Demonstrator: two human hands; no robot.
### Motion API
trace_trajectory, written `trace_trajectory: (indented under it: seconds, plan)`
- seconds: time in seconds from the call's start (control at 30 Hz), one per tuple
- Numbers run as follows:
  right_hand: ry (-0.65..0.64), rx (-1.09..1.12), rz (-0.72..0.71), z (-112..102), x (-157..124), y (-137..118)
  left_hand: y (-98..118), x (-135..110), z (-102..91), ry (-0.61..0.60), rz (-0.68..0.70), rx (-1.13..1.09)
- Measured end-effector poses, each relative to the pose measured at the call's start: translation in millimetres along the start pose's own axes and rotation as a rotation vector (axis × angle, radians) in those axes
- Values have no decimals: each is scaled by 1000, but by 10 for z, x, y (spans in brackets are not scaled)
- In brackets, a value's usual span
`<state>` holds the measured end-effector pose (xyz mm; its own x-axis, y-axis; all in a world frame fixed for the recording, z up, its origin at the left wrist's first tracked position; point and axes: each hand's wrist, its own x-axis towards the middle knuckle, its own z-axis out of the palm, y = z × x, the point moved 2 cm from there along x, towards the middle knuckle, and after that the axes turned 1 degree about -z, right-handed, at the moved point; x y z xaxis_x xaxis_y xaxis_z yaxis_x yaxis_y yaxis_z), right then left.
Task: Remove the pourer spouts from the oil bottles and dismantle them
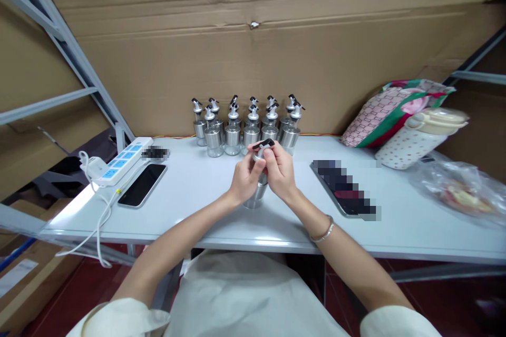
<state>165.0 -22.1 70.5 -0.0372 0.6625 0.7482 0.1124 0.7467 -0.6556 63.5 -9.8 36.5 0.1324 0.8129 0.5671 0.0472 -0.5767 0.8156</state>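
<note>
Backdrop: creased brown cardboard point(253, 63) behind a glossy pale desk point(190, 221)
Back edge: two rows of steel-sleeved clear glass bottles point(233, 141)
Near front edge, middle: matching bottle point(255, 200)
Left hand point(244, 180): closed around its black-and-silver pourer point(264, 144)
Right hand point(281, 172): gripping the same pourer

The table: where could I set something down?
Bare table lies between the left phone and bottle rows; a narrower patch separates the right phone from plastic bag. Crowded: mid-table, where left hand and right hand hold a bottle, and back right, with flask and patterned bag.
</note>
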Motion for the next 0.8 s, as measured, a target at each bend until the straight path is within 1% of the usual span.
trace_trajectory:
  seconds: [0.23, 0.4, 0.53, 0.63, 0.7, 0.73, 0.8]
  plan:
    - [27, 117, 167, -1, 23, 29, 18, -57, 50, 0, -7, 23]
    - [25, 300, 308, 16, 67, 58, -27, -86, 66, -12, 14, 35]
    - [49, 446, 433, 21, 97, 77, -7, -119, 78, -37, 50, 43]
    - [103, 553, 515, -31, 158, 92, 33, -143, 72, -53, 107, 80]
    - [164, 618, 548, -105, 223, 116, 43, -129, 29, -49, 128, 102]
    - [201, 644, 557, -149, 259, 136, 38, -105, -13, -32, 130, 111]
    - [275, 677, 574, -237, 319, 203, 9, -17, -147, 43, 131, 148]
